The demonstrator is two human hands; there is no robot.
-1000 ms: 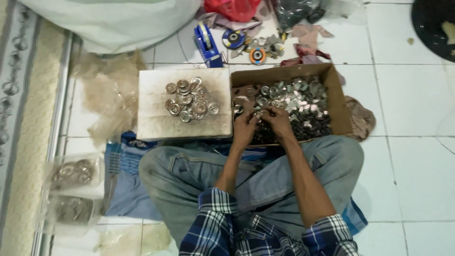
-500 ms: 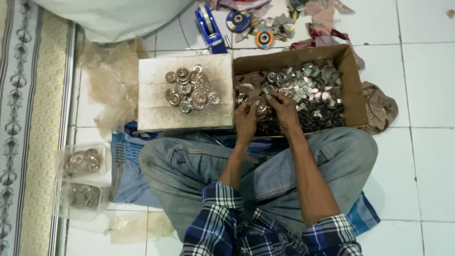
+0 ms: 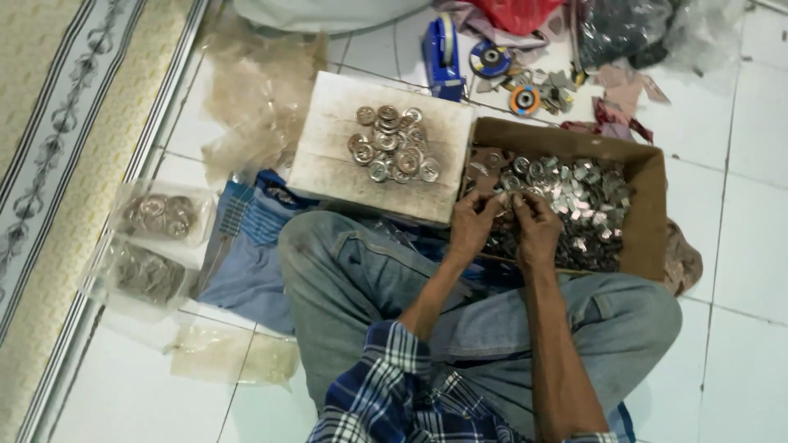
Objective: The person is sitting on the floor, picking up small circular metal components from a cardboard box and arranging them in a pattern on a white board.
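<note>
Sitting cross-legged on the floor, my left hand (image 3: 472, 223) and right hand (image 3: 535, 226) pinch one small metal part (image 3: 507, 199) together over the cardboard box (image 3: 648, 215) of loose parts, finished pile (image 3: 394, 153) on the white block (image 3: 328, 156) within reach.

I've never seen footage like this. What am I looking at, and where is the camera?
The camera sits on a person's head and looks down at their lap as they sit cross-legged on a white tiled floor. The left hand and right hand meet at the near edge of a cardboard box full of small shiny metal parts, pinching something too small to make out. Beside it, a pale block carries a pile of round metal discs. Clear bags of discs lie to the left.
</note>
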